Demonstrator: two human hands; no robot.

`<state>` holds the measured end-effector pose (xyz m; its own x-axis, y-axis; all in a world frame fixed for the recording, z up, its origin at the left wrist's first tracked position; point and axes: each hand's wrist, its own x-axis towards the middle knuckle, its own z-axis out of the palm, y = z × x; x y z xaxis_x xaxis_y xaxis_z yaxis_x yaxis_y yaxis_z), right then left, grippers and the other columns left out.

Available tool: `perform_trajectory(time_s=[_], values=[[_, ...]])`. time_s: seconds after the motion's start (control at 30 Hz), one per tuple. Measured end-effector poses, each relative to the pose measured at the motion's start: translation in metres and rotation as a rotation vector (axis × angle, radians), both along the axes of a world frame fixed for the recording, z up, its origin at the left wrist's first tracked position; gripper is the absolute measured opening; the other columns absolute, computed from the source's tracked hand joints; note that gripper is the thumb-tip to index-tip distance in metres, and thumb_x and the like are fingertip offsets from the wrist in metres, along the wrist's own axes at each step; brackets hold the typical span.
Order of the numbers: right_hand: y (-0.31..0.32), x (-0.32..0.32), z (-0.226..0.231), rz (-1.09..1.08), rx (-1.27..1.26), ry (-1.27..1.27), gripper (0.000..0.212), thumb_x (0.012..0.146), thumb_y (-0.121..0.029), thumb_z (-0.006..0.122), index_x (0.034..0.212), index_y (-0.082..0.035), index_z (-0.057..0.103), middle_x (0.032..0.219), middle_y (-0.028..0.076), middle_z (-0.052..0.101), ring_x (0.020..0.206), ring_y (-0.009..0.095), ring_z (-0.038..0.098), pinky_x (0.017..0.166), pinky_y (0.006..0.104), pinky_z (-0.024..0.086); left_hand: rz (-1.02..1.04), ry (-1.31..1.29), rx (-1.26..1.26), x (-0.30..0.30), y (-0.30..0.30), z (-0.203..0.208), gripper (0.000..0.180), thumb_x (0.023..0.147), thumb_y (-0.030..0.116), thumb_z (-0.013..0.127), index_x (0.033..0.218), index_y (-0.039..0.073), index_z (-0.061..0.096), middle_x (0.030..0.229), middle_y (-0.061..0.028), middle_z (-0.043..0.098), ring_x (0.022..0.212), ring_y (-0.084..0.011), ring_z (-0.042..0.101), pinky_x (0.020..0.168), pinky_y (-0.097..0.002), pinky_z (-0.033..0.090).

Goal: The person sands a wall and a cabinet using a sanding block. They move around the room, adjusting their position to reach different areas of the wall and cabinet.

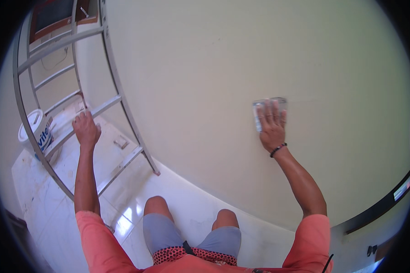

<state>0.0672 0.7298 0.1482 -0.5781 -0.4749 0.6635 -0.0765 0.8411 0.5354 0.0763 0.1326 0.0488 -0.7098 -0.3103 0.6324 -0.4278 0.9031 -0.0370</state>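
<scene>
From my remote post, I saw the pale wall (191, 82) ahead, with the metal ladder (109, 104) on the left. My left hand (85, 129) curled over 1 rung, likely for steadiness. My right hand (273, 127) lay flat, unclosed, probably to spread pressure; the thin pad (257, 122) sat between its fingers and the wall, showing at their left and far edges.

The pale, shiny, smudged floor (41, 195) carries a metal ladder (108, 104), a white bucket (33, 122) at the left, and a small flat object (121, 142), too blurred to identify.
</scene>
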Motion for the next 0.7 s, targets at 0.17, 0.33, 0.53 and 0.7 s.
perform_trajectory(time_s=[0.17, 0.33, 0.53, 0.7], values=[[-0.038, -0.029, 0.024, 0.139, 0.282, -0.216, 0.063, 0.083, -0.004, 0.048, 0.144, -0.018, 0.042, 0.156, 0.004, 0.029, 0.147, 0.025, 0.019, 0.118, 0.0511, 0.011, -0.023, 0.020, -0.045, 0.005, -0.006, -0.001, 0.049, 0.071, 0.027, 0.073, 0.112, 0.007, 0.055, 0.103, -0.0092, 0.056, 0.100, -0.0267, 0.055, 0.084, -0.0420, 0.042], [-0.028, -0.029, 0.109, 0.057, 0.102, 0.206, 0.061, 0.084, -0.002, 0.047, 0.142, -0.020, 0.046, 0.156, 0.002, 0.029, 0.146, 0.026, 0.021, 0.117, 0.0544, 0.012, -0.010, 0.025, -0.016, 0.000, -0.009, -0.006, 0.043, 0.071, 0.026, 0.072, 0.107, 0.008, 0.057, 0.102, -0.0084, 0.058, 0.099, -0.0262, 0.056, 0.082, -0.0413, 0.042], [0.004, 0.006, -0.092, 0.122, 0.379, -0.534, 0.056, 0.083, -0.006, 0.050, 0.138, -0.018, 0.051, 0.157, 0.006, 0.027, 0.147, 0.027, 0.019, 0.118, 0.0519, 0.015, -0.037, 0.108, -0.038, -0.005, -0.007, -0.012, 0.038, 0.073, 0.027, 0.070, 0.105, 0.009, 0.060, 0.101, -0.0089, 0.060, 0.098, -0.0265, 0.057, 0.084, -0.0424, 0.041], [-0.018, -0.019, -0.145, 0.181, 0.649, -0.745, 0.056, 0.083, -0.009, 0.053, 0.138, -0.018, 0.050, 0.156, 0.006, 0.029, 0.146, 0.026, 0.020, 0.118, 0.0510, 0.017, -0.053, 0.120, -0.006, -0.006, -0.020, -0.018, 0.038, 0.073, 0.029, 0.070, 0.104, 0.008, 0.060, 0.100, -0.0091, 0.061, 0.099, -0.0257, 0.057, 0.084, -0.0421, 0.041]])
